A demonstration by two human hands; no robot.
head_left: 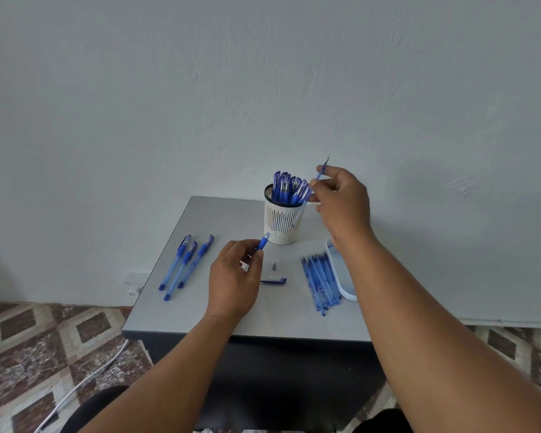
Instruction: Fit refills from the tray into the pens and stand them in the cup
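head | left hand (233, 278) grip pinches pen barrel (264, 242) | right hand (341, 198) grip pinches refill (320, 172) beside cup (282, 218)

Blue pens (288, 187) — white slotted cup (282, 221), grey table (213, 214), diamond-patterned brown floor (44, 332).

i count 3 capped blue pens (186, 264) lying on the table's left, 1 cup (281, 221) w/ a bunch of pens, too packed to count. 1 loose cap (274, 280), 1 tip piece (274, 266), 1 tray (341, 276), approx 7 refills (320, 281) beside it.
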